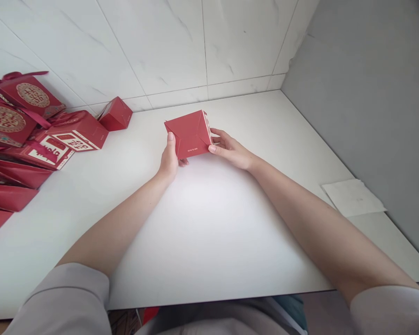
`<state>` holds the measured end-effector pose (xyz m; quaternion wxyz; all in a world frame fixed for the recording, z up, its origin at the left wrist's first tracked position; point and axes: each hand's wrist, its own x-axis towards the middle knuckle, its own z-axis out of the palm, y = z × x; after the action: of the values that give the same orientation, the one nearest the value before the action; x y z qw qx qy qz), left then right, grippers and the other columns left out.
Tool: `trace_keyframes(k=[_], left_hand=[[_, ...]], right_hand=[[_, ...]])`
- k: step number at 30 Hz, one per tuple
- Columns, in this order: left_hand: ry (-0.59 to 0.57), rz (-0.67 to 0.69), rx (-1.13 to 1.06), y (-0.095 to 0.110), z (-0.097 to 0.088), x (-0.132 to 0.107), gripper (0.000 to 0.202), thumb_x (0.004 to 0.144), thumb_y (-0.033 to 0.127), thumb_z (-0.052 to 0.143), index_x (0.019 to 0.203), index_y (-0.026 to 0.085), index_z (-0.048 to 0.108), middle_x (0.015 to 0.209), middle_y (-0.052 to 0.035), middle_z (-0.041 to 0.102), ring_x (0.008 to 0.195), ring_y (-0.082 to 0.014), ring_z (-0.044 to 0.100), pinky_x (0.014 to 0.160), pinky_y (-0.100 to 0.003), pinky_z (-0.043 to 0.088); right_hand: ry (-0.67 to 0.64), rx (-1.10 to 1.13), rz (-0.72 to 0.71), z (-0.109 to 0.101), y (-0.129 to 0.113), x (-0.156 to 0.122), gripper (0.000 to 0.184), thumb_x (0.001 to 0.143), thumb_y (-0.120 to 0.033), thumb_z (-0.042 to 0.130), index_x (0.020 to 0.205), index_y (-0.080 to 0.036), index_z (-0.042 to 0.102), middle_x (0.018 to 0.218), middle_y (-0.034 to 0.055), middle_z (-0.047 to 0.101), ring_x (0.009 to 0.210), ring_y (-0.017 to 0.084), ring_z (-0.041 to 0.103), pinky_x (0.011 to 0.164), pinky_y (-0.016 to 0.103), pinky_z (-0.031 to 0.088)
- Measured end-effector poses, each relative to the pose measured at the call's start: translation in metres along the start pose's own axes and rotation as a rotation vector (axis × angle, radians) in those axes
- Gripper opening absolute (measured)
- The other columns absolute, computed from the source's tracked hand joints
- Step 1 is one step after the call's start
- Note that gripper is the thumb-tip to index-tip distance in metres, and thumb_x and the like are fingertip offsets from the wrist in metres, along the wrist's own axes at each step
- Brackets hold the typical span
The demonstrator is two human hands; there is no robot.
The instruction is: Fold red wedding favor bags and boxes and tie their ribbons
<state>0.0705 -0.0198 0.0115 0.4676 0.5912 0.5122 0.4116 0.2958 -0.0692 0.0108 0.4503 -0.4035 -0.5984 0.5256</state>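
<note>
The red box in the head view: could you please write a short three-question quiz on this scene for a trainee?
1. True or false: the left hand and the right hand both hold the red box.
2. Where on the white table does the pile of red boxes lie? A) at the person's left B) at the person's right C) in the middle
3. What lies flat near the table's right edge?
Key: 1 true; 2 A; 3 a white sheet of paper.
</note>
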Motion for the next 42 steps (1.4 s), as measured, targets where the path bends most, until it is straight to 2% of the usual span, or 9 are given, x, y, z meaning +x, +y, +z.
trace_keyframes(k=[6,13,20,29,42], left_hand=[[0.000,0.012,0.005,-0.0018,-0.0008,0.0015,0.094,0.083,0.099,0.021,0.101,0.023,0.072,0.061,-0.0064,0.064,0.053,-0.0207,0.062,0.045,-0.030,0.041],[-0.002,0.029,0.016,-0.0031,-0.0010,0.0026,0.095,0.083,0.100,0.019,0.096,0.023,0.074,0.057,-0.0066,0.061,0.053,-0.0206,0.062,0.045,-0.030,0.041],[0.001,0.025,0.019,-0.0027,-0.0011,0.0021,0.094,0.083,0.100,0.021,0.099,0.023,0.073,0.057,-0.0059,0.062,0.053,-0.0214,0.063,0.044,-0.031,0.041],[0.006,0.006,-0.012,-0.0019,-0.0002,0.0023,0.091,0.082,0.100,0.026,0.095,0.022,0.072,0.058,-0.0056,0.063,0.050,-0.0193,0.061,0.043,-0.029,0.041],[0.001,-0.005,-0.017,-0.0034,-0.0009,0.0017,0.090,0.083,0.099,0.027,0.092,0.020,0.070,0.056,-0.0048,0.061,0.051,-0.0187,0.060,0.044,-0.028,0.042]], right_hand=[[0.000,-0.014,0.000,-0.0012,0.0012,-0.0002,0.104,0.082,-0.076,0.077,0.162,-0.024,0.035,0.162,0.0181,0.052,0.146,0.035,0.055,0.126,0.059,0.040],[-0.006,-0.015,-0.012,-0.0022,0.0029,0.0005,0.102,0.083,-0.075,0.076,0.162,-0.025,0.035,0.163,0.0180,0.051,0.151,0.036,0.050,0.127,0.061,0.038],[0.002,0.003,-0.005,-0.0005,0.0001,0.0004,0.111,0.079,-0.077,0.079,0.163,-0.020,0.035,0.162,0.0217,0.051,0.148,0.038,0.053,0.126,0.059,0.040],[-0.003,-0.006,-0.001,0.0000,-0.0010,-0.0004,0.103,0.082,-0.075,0.077,0.161,-0.024,0.035,0.163,0.0177,0.052,0.148,0.037,0.052,0.127,0.062,0.037],[-0.007,0.020,-0.015,0.0005,0.0015,0.0002,0.106,0.082,-0.073,0.078,0.161,-0.018,0.033,0.164,0.0222,0.049,0.148,0.036,0.051,0.126,0.058,0.040]])
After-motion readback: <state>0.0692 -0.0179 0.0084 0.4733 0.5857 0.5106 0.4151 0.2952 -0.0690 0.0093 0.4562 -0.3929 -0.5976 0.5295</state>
